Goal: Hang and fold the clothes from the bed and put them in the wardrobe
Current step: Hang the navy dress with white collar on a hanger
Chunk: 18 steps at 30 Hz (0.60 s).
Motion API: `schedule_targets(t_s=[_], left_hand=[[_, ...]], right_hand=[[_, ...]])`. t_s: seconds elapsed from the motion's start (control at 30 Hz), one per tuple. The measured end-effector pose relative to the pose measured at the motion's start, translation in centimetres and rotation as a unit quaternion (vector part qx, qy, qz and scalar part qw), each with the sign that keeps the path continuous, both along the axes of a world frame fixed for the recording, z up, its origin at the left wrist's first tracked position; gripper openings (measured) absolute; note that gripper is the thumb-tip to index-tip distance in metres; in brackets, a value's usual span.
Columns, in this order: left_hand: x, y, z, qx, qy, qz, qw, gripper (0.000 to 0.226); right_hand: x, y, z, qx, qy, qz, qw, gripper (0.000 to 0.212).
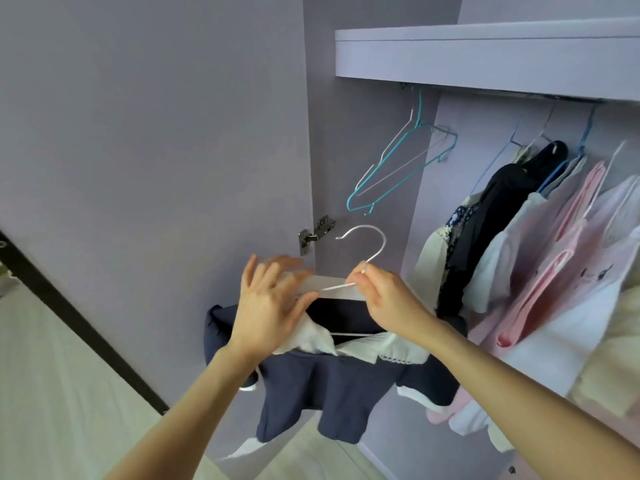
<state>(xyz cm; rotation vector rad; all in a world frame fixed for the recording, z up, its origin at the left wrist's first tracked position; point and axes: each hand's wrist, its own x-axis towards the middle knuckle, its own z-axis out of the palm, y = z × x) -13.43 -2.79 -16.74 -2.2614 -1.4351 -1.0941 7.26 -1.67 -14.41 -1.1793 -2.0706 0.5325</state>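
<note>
Pinching the neck of a white wire hanger [360, 251] just under its hook, the right hand [384, 299] holds it in front of the open lilac wardrobe [485, 50]. The hook rises toward 12 o'clock with its open end curling over to 9 o'clock; the hanger's long axis runs roughly 9 to 3, tipped slightly down at the right. A navy dress with a white collar [332, 382] hangs from it toward 6 o'clock, its sleeves spread to 9 and 3. The left hand [273, 306] lies at 9 o'clock of the right, fingers spread and loosely resting on the hanger's left shoulder and the collar, thumb beneath. At 12 o'clock, empty teal and white hangers [398, 161] dangle from the rail. At 3 o'clock hang dark, white and pink garments [540, 244]. The door hinge [317, 233] sits at 11 o'clock.
</note>
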Motion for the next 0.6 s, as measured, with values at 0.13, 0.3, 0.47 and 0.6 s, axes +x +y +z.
schedule_targets(t_s=[0.13,0.3,0.47,0.6], left_hand=[[-3.8,0.7,-0.4,-0.250,-0.117,0.013,0.961,0.095],[-3.6,2.8,-2.7,-0.389,-0.116,0.129,0.905,0.017],[-2.0,4.2,-2.4,-0.394,-0.098,0.137,0.903,0.054],[2.5,3.5,0.4,-0.218,-0.092,-0.080,0.968,0.056]], right_hand=[[3.4,0.3,0.3,0.039,0.007,-0.080,0.996,0.023],[7.8,0.7,0.4,0.039,0.007,-0.162,0.986,0.023],[10.1,-0.2,0.4,0.004,-0.015,-0.195,0.981,0.024],[8.6,-0.9,0.3,-0.051,-0.007,-0.169,0.984,0.011]])
